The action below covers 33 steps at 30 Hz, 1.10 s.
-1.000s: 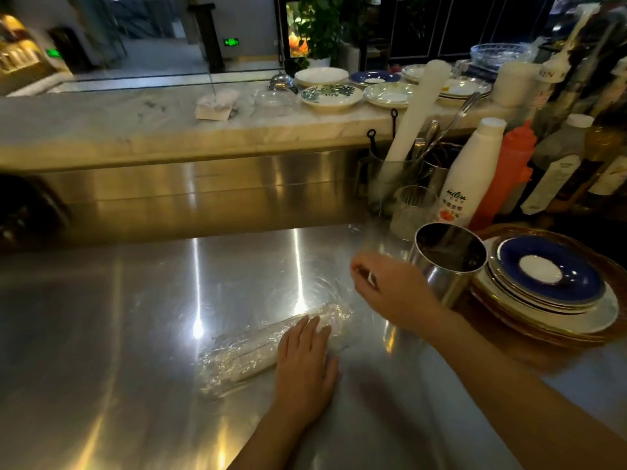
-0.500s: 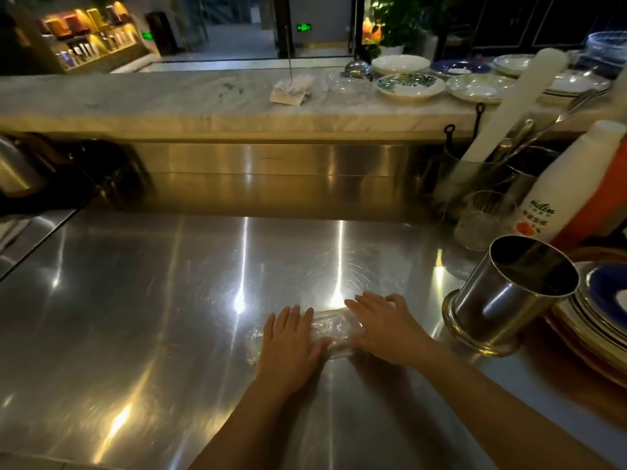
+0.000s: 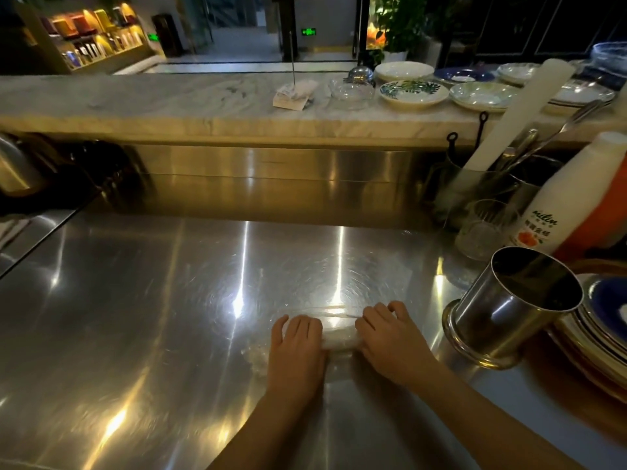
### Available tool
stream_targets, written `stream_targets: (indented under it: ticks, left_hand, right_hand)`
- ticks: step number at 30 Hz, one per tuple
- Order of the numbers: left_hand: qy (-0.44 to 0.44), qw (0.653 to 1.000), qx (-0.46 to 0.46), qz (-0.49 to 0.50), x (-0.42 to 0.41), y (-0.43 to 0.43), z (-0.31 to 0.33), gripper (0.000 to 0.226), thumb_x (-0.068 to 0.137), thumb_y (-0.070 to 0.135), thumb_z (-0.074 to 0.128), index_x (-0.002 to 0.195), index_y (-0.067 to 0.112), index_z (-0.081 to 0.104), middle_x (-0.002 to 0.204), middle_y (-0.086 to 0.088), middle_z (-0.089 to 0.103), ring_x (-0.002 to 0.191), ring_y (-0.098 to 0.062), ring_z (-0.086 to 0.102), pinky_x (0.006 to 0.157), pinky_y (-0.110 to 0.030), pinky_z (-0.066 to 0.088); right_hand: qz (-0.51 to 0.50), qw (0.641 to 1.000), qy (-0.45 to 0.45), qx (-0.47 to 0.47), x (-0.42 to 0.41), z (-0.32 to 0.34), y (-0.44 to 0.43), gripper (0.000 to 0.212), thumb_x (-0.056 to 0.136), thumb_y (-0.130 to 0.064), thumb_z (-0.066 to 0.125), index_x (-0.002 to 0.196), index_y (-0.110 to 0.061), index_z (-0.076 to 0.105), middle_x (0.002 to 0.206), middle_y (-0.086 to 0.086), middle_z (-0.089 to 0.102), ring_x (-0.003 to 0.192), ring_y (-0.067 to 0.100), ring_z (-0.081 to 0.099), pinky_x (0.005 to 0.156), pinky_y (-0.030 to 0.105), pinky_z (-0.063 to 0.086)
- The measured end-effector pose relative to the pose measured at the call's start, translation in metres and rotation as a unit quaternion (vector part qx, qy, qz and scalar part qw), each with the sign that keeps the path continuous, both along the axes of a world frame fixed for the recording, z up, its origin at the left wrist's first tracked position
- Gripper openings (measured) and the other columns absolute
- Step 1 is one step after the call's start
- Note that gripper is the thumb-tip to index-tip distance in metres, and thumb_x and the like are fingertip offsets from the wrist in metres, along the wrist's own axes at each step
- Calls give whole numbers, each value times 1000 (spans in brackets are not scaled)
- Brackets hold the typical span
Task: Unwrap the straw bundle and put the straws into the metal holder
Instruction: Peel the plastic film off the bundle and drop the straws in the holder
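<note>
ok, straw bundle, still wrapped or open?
Still wrapped. The straw bundle lies on the steel counter in clear film, left hand and right hand pressed on its ends.

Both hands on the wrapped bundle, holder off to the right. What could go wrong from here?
1. The clear wrap on the straw bundle glares like the steel counter, so its seam may be hard to find.
2. Once unwrapped, straws could roll on that smooth counter.
3. The right hand works near the metal holder; a bump might shift it.
</note>
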<state>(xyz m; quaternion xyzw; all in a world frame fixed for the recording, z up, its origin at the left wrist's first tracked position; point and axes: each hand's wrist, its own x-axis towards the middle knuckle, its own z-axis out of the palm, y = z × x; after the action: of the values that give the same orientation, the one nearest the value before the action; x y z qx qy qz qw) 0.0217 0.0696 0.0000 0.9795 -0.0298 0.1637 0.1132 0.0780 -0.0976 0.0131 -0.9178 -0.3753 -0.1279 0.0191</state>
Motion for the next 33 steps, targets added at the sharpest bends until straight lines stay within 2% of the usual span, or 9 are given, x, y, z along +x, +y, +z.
stream_targets:
  ticks: [3, 6, 8, 12, 17, 21, 23, 26, 33]
  left_hand:
    - [-22, 1000, 0, -2, -9, -3, -13, 30, 52, -1, 72, 72, 16, 58, 68, 1, 63, 65, -19, 62, 87, -37, 47]
    - [-32, 999, 23, -14, -17, -7, -20, 33, 66, 6, 47, 92, 13, 66, 77, -3, 66, 72, -23, 64, 83, -33, 38]
    - [-9, 999, 31, -36, -19, -10, -22, 41, 67, 9, 50, 104, 15, 66, 84, -5, 66, 78, -24, 64, 84, -34, 35]
    - [72, 996, 15, -47, -27, -14, -23, 49, 70, 41, 63, 116, 25, 58, 118, -7, 63, 108, -24, 58, 105, -36, 29]
    - [107, 992, 21, -63, -37, -14, -22, 57, 76, 56, 51, 122, 24, 56, 129, -4, 59, 118, -20, 54, 107, -35, 24]
    - [92, 994, 11, -56, -39, -15, -19, 50, 84, 54, 42, 121, 25, 57, 122, 1, 63, 113, -17, 57, 105, -35, 33]
    - [66, 996, 5, -55, -36, -15, -18, 47, 86, 47, 41, 121, 21, 57, 110, 2, 66, 102, -16, 61, 100, -30, 32]
    - [55, 997, 20, -47, -32, -17, -13, 44, 82, 41, 41, 114, 19, 62, 97, 3, 65, 90, -16, 62, 92, -29, 38]
    - [52, 997, 46, -25, -20, -26, -13, 31, 59, 28, 76, 86, 20, 64, 111, -9, 68, 105, -26, 63, 88, -40, 50]
  right_hand:
    - [52, 997, 58, 5, -5, -4, -10, 26, 69, -44, 65, 77, -20, 60, 77, -3, 64, 71, 13, 58, 71, 26, 48]
    - [48, 981, 190, -2, 2, -1, -15, 38, 85, -52, 41, 79, -18, 57, 81, 0, 60, 75, 14, 49, 72, 27, 37]
    - [20, 977, 206, 40, 7, 1, -14, 40, 89, -49, 35, 76, -17, 56, 76, -1, 57, 71, 12, 46, 70, 26, 33]
    - [-41, 983, 162, 76, 22, 0, -11, 28, 90, -37, 46, 100, -15, 60, 104, 3, 63, 96, 18, 54, 93, 35, 35]
    - [-154, 942, 281, 97, 39, -2, -7, 58, 80, -51, 57, 128, -22, 40, 133, 1, 49, 122, 20, 42, 103, 38, 21]
    - [-190, 923, 328, 69, 44, -3, -3, 49, 76, -53, 61, 114, -24, 49, 108, 1, 61, 109, 21, 48, 96, 38, 21]
    - [-171, 922, 342, 60, 46, -1, -1, 26, 82, -44, 59, 95, -22, 58, 98, 0, 64, 102, 20, 51, 97, 38, 20]
    - [-134, 919, 362, 85, 48, 6, 1, 22, 88, -29, 54, 85, -9, 64, 90, 5, 66, 89, 19, 56, 103, 40, 24]
    - [-88, 917, 376, 98, 47, 19, 8, 9, 94, -16, 43, 88, -11, 47, 85, 8, 60, 75, 19, 59, 77, 38, 51]
